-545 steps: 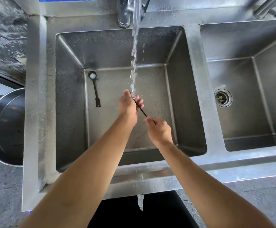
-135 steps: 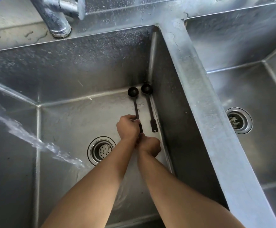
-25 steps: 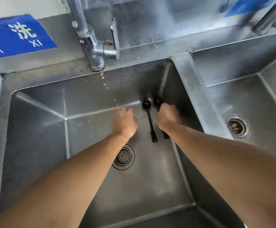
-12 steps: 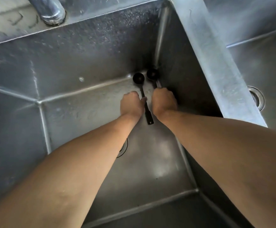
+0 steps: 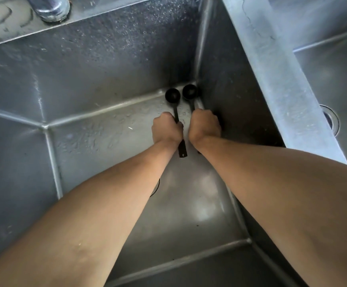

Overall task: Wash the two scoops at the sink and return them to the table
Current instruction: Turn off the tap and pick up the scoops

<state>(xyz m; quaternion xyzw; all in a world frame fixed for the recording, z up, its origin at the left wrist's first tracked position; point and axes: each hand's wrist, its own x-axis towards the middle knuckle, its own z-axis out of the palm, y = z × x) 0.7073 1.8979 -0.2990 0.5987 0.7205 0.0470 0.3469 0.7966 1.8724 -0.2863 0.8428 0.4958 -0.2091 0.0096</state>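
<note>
Scoops, two black long-handled ones, are seen lying side by side on the floor of the left basin (image 5: pixel 98 131), their bowls tucked into the far right corner where the back wall meets the dividing wall (image 5: pixel 271 75); the left scoop (image 5: pixel 173 95) is grasped around its handle by the left hand (image 5: pixel 167 130), whose fingers are curled about the shaft so that the flat handle end juts out below the wrist; the right scoop (image 5: pixel 189 92) is taken likewise by the right hand (image 5: pixel 204 127), clenched over its handle, most of which is hidden beneath the hand; the grip on each appears to be placed mid-handle, probably so that each scoop can be lifted level without tipping; no water is seen running from the tap base (image 5: pixel 48 8), though droplets are scattered over the back wall and floor, which suggests that rinsing is finished; the step in hand is judged to be the picking up of both scoops for carrying to the table, which is not in view; a second basin (image 5: pixel 334 83) is seen to the right.
</note>
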